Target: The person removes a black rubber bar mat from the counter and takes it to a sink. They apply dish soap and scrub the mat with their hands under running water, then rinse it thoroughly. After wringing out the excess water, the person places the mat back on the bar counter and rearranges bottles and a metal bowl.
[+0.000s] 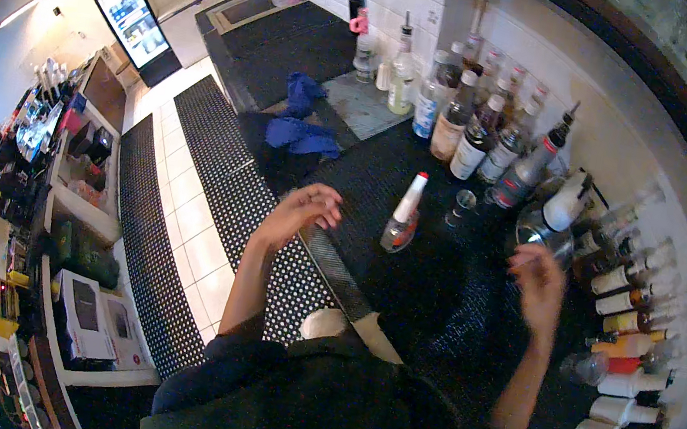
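My left hand (pixel 303 212) is raised by the counter's front edge, fingers curled and apart, holding nothing. Over the counter on the right, my blurred right hand (pixel 535 278) has its fingers near a rounded clear vessel (pixel 555 234) with a white top; whether they touch it I cannot tell. Between the hands a small clear bottle (pixel 401 223) with a white neck and red tip stands on the black bar mat (pixel 339 247). A small clear glass (pixel 461 208) stands behind it. Nearest that glass is a bottle with a red band and metal pourer (pixel 532 162).
Several liquor bottles (pixel 456 115) line the tiled wall. Blue cloths (pixel 302 133) lie on the counter's left part, before a sink (pixel 244 9). More bottles and white pour-top containers (pixel 619 408) stand along the right. Perforated black floor mats (pixel 223 178) and shelves are at left.
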Action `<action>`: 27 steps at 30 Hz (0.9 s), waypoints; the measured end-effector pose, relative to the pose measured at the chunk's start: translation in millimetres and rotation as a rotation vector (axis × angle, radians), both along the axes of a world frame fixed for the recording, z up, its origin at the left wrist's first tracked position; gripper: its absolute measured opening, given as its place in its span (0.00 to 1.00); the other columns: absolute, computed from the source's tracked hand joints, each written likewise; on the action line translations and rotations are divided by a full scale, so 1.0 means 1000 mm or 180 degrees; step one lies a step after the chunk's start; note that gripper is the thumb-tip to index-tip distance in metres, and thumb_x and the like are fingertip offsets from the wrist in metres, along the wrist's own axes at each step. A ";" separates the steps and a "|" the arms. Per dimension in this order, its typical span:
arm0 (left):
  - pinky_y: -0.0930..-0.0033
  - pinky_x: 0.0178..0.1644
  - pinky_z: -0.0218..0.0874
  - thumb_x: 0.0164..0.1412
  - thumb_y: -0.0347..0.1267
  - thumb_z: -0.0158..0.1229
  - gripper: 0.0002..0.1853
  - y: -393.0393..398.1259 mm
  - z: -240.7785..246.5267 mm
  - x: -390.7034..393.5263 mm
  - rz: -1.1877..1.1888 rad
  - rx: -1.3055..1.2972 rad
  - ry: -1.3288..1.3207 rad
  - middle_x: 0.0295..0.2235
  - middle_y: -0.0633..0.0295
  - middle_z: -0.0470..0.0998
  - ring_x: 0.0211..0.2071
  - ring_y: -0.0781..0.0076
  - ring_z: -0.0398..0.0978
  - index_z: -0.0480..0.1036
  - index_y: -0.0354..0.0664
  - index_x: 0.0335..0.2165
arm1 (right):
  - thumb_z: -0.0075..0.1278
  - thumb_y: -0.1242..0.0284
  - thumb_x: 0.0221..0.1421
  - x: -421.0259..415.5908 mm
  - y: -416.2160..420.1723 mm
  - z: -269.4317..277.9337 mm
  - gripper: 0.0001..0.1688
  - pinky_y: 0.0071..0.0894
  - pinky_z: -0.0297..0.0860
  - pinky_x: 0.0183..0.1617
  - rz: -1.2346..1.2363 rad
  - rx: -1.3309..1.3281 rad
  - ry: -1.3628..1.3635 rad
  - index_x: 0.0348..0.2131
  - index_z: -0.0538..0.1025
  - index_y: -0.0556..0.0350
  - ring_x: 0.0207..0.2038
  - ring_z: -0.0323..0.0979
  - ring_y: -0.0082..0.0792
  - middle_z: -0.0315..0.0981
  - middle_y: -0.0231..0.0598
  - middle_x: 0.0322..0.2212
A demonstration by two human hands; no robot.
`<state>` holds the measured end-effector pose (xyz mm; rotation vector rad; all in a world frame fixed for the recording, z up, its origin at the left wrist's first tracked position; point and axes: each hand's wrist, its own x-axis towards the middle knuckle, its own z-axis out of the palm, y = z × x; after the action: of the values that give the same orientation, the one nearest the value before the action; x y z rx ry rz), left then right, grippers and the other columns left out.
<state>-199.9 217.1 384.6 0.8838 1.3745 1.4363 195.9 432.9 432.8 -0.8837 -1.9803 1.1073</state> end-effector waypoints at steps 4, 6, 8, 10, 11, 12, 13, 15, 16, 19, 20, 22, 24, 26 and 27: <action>0.74 0.38 0.67 0.63 0.38 0.60 0.14 0.003 -0.077 -0.090 0.1058 -0.0778 -0.0027 0.32 0.63 0.77 0.34 0.76 0.76 0.73 0.38 0.41 | 0.73 0.64 0.41 -0.089 -0.055 -0.070 0.52 0.40 0.73 0.48 0.0536 -0.0542 -0.0851 0.62 0.63 0.49 0.50 0.72 0.40 0.71 0.45 0.52; 0.71 0.38 0.68 0.60 0.39 0.63 0.17 0.015 -0.106 -0.132 0.1056 -0.0836 0.0109 0.31 0.62 0.78 0.34 0.73 0.77 0.73 0.37 0.40 | 0.75 0.62 0.38 -0.129 -0.066 -0.109 0.58 0.44 0.69 0.55 0.0218 -0.0140 -0.0630 0.63 0.61 0.53 0.53 0.70 0.46 0.69 0.48 0.53; 0.63 0.42 0.68 0.58 0.39 0.65 0.20 0.022 -0.152 -0.187 0.1854 -0.0924 0.1606 0.37 0.55 0.77 0.39 0.63 0.76 0.72 0.36 0.41 | 0.76 0.60 0.33 -0.172 -0.069 -0.139 0.61 0.46 0.61 0.64 -0.0061 0.0121 -0.0418 0.62 0.61 0.61 0.58 0.66 0.52 0.67 0.52 0.56; 0.48 0.54 0.62 0.54 0.43 0.67 0.31 0.035 -0.184 -0.220 0.2874 -0.1316 0.2810 0.54 0.40 0.67 0.50 0.43 0.68 0.69 0.33 0.49 | 0.75 0.63 0.35 -0.197 -0.069 -0.163 0.58 0.44 0.62 0.64 -0.0334 -0.0095 -0.0618 0.61 0.63 0.62 0.58 0.66 0.52 0.67 0.52 0.56; 0.47 0.56 0.59 0.54 0.44 0.66 0.34 0.039 -0.192 -0.234 0.3155 -0.1353 0.3295 0.58 0.40 0.62 0.51 0.42 0.67 0.68 0.33 0.51 | 0.74 0.64 0.36 -0.211 -0.066 -0.173 0.56 0.43 0.62 0.63 -0.0464 -0.0205 -0.0722 0.60 0.64 0.62 0.58 0.66 0.52 0.67 0.52 0.57; 0.45 0.57 0.57 0.54 0.45 0.65 0.36 0.041 -0.199 -0.249 0.3428 -0.1395 0.3789 0.61 0.39 0.58 0.52 0.40 0.65 0.66 0.33 0.54 | 0.73 0.67 0.36 -0.229 -0.062 -0.179 0.51 0.44 0.66 0.59 -0.0765 -0.0048 -0.0634 0.57 0.66 0.63 0.52 0.71 0.51 0.72 0.52 0.51; 0.44 0.59 0.55 0.54 0.45 0.64 0.39 0.041 -0.214 -0.249 0.3618 -0.1483 0.4247 0.64 0.39 0.53 0.53 0.39 0.63 0.65 0.33 0.57 | 0.72 0.70 0.36 -0.235 -0.067 -0.183 0.46 0.44 0.70 0.54 -0.1086 0.0082 -0.0630 0.55 0.69 0.63 0.47 0.75 0.49 0.76 0.51 0.45; 0.43 0.59 0.54 0.54 0.47 0.62 0.41 0.042 -0.208 -0.238 0.3199 -0.1863 0.3914 0.66 0.39 0.50 0.53 0.39 0.62 0.62 0.35 0.61 | 0.69 0.74 0.36 -0.266 -0.069 -0.167 0.43 0.43 0.66 0.58 -0.1288 -0.0002 -0.0411 0.54 0.70 0.63 0.51 0.72 0.48 0.74 0.53 0.48; 0.44 0.60 0.53 0.54 0.47 0.61 0.41 0.042 -0.203 -0.242 0.3098 -0.1808 0.3799 0.67 0.40 0.50 0.54 0.39 0.62 0.63 0.35 0.61 | 0.69 0.75 0.36 -0.278 -0.058 -0.174 0.42 0.42 0.65 0.58 -0.1297 0.0207 -0.0425 0.53 0.70 0.63 0.52 0.71 0.48 0.73 0.53 0.49; 0.43 0.60 0.53 0.54 0.47 0.60 0.40 0.037 -0.199 -0.254 0.3016 -0.1618 0.3738 0.65 0.36 0.52 0.56 0.35 0.61 0.64 0.35 0.60 | 0.70 0.73 0.38 -0.335 -0.028 -0.161 0.40 0.41 0.64 0.60 -0.1008 0.0681 -0.0411 0.52 0.70 0.63 0.54 0.70 0.47 0.73 0.53 0.48; 0.43 0.60 0.53 0.55 0.47 0.60 0.40 0.039 -0.204 -0.259 0.3026 -0.1609 0.3911 0.65 0.34 0.53 0.56 0.35 0.61 0.64 0.34 0.59 | 0.69 0.71 0.41 -0.365 -0.015 -0.144 0.39 0.41 0.64 0.60 -0.0542 0.1550 -0.0768 0.52 0.71 0.62 0.53 0.71 0.46 0.74 0.51 0.48; 0.41 0.61 0.53 0.55 0.48 0.58 0.39 0.047 -0.203 -0.260 0.2631 -0.1649 0.4313 0.62 0.29 0.56 0.57 0.31 0.62 0.65 0.31 0.57 | 0.66 0.64 0.46 -0.410 0.015 -0.160 0.36 0.42 0.67 0.59 -0.0345 0.0618 -0.0931 0.53 0.72 0.57 0.51 0.73 0.46 0.75 0.48 0.48; 0.37 0.57 0.57 0.53 0.51 0.58 0.38 0.039 -0.241 -0.281 0.2871 -0.1097 0.4668 0.59 0.29 0.61 0.53 0.29 0.66 0.69 0.34 0.55 | 0.68 0.60 0.43 -0.480 0.021 -0.136 0.36 0.43 0.73 0.50 -0.0746 0.0288 -0.0948 0.48 0.75 0.59 0.46 0.76 0.46 0.77 0.48 0.44; 0.38 0.55 0.57 0.57 0.58 0.53 0.39 0.032 -0.241 -0.309 0.2372 -0.1094 0.4476 0.58 0.34 0.64 0.55 0.34 0.65 0.69 0.39 0.55 | 0.70 0.62 0.36 -0.522 0.037 -0.139 0.36 0.45 0.75 0.44 -0.1000 -0.0131 -0.0686 0.45 0.77 0.59 0.39 0.78 0.48 0.79 0.49 0.38; 0.39 0.55 0.57 0.59 0.61 0.48 0.40 0.043 -0.228 -0.313 0.2303 -0.0856 0.4633 0.58 0.36 0.65 0.56 0.36 0.65 0.69 0.41 0.56 | 0.67 0.66 0.37 -0.521 0.059 -0.163 0.32 0.45 0.76 0.43 -0.1109 -0.0130 -0.0750 0.45 0.77 0.59 0.39 0.78 0.50 0.79 0.50 0.37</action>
<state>-512.4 260.3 156.2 1.3935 3.1185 0.8870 -325.4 491.9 269.4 -1.3742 -1.8937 0.8771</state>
